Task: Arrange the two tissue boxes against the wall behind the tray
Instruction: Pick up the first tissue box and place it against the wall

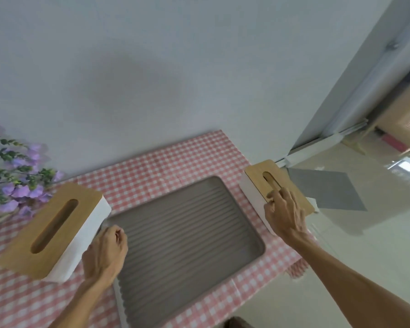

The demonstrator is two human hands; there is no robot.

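Note:
A grey ribbed tray point(182, 235) lies in the middle of the table on a pink checked cloth. Left of it stands a white tissue box with a wooden slotted lid point(50, 229). My left hand point(105, 253) is curled against that box's right side wall, over the tray's left edge. A second white tissue box with a wooden lid point(263, 175) stands at the tray's right, near the table's right edge. My right hand point(285, 213) rests on top of it, fingers on the lid by the slot and thumb on its left side.
The pale wall point(152, 79) rises behind the table, with a strip of pink checked cloth point(166, 162) between it and the tray. Purple artificial flowers point(14, 176) stand at the far left. A doorway and glossy floor point(365, 233) lie to the right.

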